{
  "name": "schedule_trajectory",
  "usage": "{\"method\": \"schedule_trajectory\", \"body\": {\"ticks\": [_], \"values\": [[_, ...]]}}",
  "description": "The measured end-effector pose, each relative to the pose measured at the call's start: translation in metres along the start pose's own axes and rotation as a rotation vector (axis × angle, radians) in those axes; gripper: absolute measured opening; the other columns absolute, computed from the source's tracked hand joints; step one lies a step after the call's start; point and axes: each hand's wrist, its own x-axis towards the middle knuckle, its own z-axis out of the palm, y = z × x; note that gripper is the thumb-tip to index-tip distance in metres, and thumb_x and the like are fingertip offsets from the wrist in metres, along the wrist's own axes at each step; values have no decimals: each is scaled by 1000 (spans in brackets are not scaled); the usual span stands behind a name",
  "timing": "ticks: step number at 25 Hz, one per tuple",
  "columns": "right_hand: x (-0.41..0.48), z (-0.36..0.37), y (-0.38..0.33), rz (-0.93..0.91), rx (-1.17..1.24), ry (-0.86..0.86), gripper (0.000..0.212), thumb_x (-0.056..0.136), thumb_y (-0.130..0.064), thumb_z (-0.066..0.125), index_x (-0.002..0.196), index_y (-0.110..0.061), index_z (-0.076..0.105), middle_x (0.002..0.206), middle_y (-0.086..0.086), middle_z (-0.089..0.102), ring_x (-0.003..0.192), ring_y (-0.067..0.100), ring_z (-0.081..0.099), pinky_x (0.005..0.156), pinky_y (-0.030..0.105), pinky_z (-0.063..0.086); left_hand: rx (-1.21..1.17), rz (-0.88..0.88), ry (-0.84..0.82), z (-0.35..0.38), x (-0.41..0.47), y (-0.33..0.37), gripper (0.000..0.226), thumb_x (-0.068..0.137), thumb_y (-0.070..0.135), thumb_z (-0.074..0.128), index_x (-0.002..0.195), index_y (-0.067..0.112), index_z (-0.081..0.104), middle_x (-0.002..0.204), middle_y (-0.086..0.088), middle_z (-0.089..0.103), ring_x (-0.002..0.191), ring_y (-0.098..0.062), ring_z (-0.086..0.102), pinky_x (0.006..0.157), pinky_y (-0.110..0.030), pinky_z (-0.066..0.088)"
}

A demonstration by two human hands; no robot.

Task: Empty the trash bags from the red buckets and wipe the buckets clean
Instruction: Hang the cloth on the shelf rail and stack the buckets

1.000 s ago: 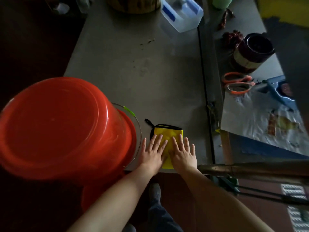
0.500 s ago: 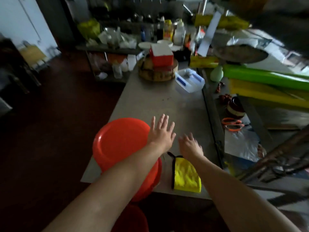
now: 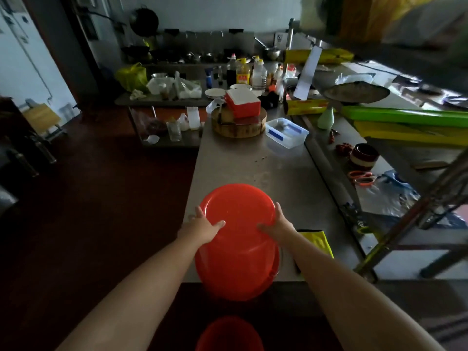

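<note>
Steel desk running away down the kitchen, and right at its near end there's the red bucket, turned upside down. The flat round base faces up, the mouth is down, so the long axis runs roughly top to bottom, leaning a little toward the person. The mouth end shows past the desk's near edge; whether it sits on the desk or is lifted off it, I can't tell. It's glossy orange-red plastic, smooth, and a thin wire handle shows at the rim on the right. A second red bucket stands on the floor below.

The left hand grips the base's left edge, thumb laid across the top, fingers curled round the side. The right hand does the same on the right edge, thumb inward. A yellow cloth lies flat just right of the bucket.
</note>
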Motion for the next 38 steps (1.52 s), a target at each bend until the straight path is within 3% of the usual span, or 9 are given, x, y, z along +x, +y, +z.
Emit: {"method": "schedule_trajectory", "body": {"ticks": [6, 9, 13, 20, 24, 29, 32, 35, 38], "values": [[-23, 3, -1, 210, 230, -163, 115, 80, -20, 84, 154, -40, -2, 136, 13, 47, 106, 36, 64, 71, 57, 61, -385, 58, -106, 1, -8, -26, 132, 72, 63, 78, 156, 17, -12, 164, -14, 12, 147, -35, 28, 117, -52, 32], [-36, -6, 1, 322, 293, -227, 86, 82, -16, 76, 143, -33, 19, 122, 16, 52, 99, 36, 65, 78, 65, 57, -482, 58, -119, -6, -28, -38, 136, 63, 51, 90, 157, 24, -4, 158, -11, 19, 143, -35, 31, 111, -52, 40], [-43, -3, 1, 370, 538, -160, 78, 80, -64, 72, 138, -32, 32, 126, 15, 53, 109, 42, 61, 73, 65, 57, -764, 7, -380, -10, -54, -51, 114, 74, 37, 86, 155, 45, 6, 150, -7, 38, 125, -36, 50, 88, -57, 55], [-41, -18, -20, 172, 481, -156, 101, 52, -95, 60, 131, -32, 52, 124, 11, 60, 109, 38, 63, 71, 65, 55, -1048, -30, -213, -27, -86, -29, 59, 96, 46, 61, 143, 29, 31, 121, -2, 54, 90, -20, 58, 69, -42, 54], [-33, -48, -40, 6, 445, -88, 77, 73, -92, 45, 108, -28, 70, 115, 14, 68, 97, 28, 65, 86, 47, 53, -1092, 29, -131, -48, -81, -22, 39, 97, 60, 45, 117, 28, 53, 111, -6, 63, 91, -24, 61, 77, -48, 54], [-29, -37, -24, 74, 291, 8, 78, 73, -95, 41, 121, -36, 57, 127, 10, 53, 112, 31, 59, 99, 49, 50, -852, -119, -254, -22, -64, -28, 110, 53, 108, 20, 134, 41, 53, 139, -12, 53, 111, -36, 60, 75, -54, 55], [-51, -30, -36, 73, 254, -85, 43, 87, -64, 44, 119, -36, 49, 128, 12, 49, 109, 31, 56, 95, 46, 50, -850, -133, -300, -30, -79, -18, 61, 84, 84, 33, 120, 37, 47, 115, -11, 62, 93, -31, 63, 67, -45, 52], [-74, -26, -55, 3, 291, -206, 57, 78, -51, 52, 125, -19, 58, 111, 9, 60, 93, 23, 58, 82, 33, 50, -777, -1, -228, -35, -86, -9, 29, 94, 48, 46, 109, 25, 54, 91, -6, 60, 72, -20, 61, 65, -31, 49], [-76, -6, -52, -125, -53, -238, 70, 95, -61, 46, 155, -26, 36, 162, 5, 30, 150, 34, 23, 121, 49, 21, -592, 130, -225, -14, -80, -3, 69, 92, 62, 50, 152, 31, 35, 153, -12, 39, 134, -28, 46, 112, -41, 39]]}}
